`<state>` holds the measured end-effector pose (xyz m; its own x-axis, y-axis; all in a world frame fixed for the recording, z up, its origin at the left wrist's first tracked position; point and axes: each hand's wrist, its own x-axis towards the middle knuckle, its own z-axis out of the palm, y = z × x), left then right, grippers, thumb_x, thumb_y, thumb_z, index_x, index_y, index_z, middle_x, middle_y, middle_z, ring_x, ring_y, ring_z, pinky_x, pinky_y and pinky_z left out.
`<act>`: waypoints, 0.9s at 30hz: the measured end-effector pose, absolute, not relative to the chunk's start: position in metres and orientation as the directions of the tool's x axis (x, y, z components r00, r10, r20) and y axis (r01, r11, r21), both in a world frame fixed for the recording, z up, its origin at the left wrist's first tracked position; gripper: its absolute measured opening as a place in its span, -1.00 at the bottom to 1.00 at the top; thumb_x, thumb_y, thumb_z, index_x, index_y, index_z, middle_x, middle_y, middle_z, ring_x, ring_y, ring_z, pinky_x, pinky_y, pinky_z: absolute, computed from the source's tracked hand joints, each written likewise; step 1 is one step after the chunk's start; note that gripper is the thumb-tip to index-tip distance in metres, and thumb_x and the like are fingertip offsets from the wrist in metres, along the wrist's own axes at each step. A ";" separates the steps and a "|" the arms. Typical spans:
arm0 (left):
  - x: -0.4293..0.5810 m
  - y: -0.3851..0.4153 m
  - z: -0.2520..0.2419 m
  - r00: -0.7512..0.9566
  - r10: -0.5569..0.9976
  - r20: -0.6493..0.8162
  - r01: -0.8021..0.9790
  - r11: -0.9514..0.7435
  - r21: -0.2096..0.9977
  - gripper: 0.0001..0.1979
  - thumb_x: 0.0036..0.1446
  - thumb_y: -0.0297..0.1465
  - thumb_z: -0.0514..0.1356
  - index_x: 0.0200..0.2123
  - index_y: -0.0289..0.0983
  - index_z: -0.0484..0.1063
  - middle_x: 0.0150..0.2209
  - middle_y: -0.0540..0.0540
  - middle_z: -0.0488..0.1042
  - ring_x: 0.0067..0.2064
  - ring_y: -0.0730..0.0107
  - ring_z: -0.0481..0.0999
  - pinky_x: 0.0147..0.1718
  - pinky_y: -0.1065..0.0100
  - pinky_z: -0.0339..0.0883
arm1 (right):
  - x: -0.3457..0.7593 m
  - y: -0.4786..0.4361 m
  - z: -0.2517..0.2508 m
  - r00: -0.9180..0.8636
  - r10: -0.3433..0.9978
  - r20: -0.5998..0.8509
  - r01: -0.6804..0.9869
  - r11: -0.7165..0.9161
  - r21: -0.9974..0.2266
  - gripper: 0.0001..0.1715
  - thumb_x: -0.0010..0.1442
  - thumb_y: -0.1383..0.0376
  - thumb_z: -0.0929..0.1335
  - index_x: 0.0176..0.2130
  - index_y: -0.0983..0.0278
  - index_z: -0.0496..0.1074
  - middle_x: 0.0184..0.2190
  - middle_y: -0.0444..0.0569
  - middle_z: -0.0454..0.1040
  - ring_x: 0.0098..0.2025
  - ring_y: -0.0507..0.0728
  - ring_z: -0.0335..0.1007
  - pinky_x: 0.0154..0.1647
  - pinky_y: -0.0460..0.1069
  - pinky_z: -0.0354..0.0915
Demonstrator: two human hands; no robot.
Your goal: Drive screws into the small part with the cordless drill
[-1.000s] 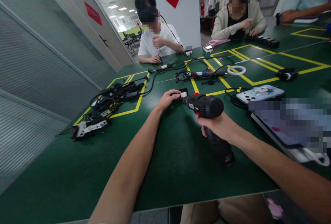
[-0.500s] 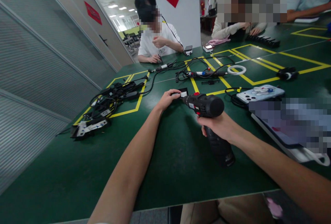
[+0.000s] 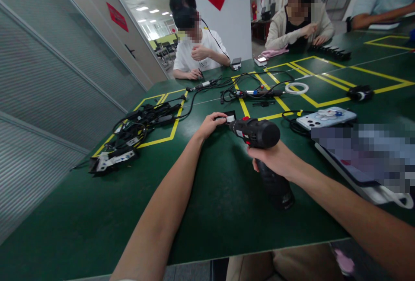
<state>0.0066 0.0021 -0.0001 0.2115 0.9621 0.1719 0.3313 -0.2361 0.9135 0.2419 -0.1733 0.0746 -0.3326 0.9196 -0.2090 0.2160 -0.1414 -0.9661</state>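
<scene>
You are at a dark green table (image 3: pixel 207 212) marked out with yellow tape lines (image 3: pixel 173 129), in an office-like room where other people sit at work along the far edge. A tangle of black cables (image 3: pixel 139 121) lies to your left, and a phone (image 3: pixel 326 116) lies face down to your right.

The work in hand looks like driving the cordless drill (image 3: pixel 259 133) into the small black part (image 3: pixel 228 118), which lies on the table just this side of a yellow line. The drill's nose meets the part at your left fingertips. To do it well, hold the drill's axis straight in line with the part and press the part flat against the table so it cannot spin. Curl your left fingertips back from the bit, and squeeze the trigger gently. The bit itself is too small to make out.

Your left hand (image 3: pixel 209 124) is curled down over the near end of the part, fingers closed on it and pinning it to the surface. Your right hand (image 3: pixel 275 160) is wrapped fully around the drill's grip just under the motor housing. The battery base sticks out below your palm, and I cannot tell whether it touches the table. Whether a finger is on the trigger cannot be seen.
</scene>
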 end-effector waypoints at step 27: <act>0.002 0.006 -0.004 0.255 0.950 0.182 0.361 -0.268 0.893 -0.65 -0.05 -0.23 0.25 -0.18 -0.26 0.51 -0.17 -0.10 0.52 -0.18 0.30 0.45 -0.10 0.26 0.28 | 0.242 -0.173 0.072 -0.318 0.926 -0.204 0.167 -0.157 -0.973 -0.91 0.02 0.31 0.34 -0.41 0.30 0.34 -0.70 -0.09 0.40 -0.64 0.06 0.34 -0.61 -0.09 0.19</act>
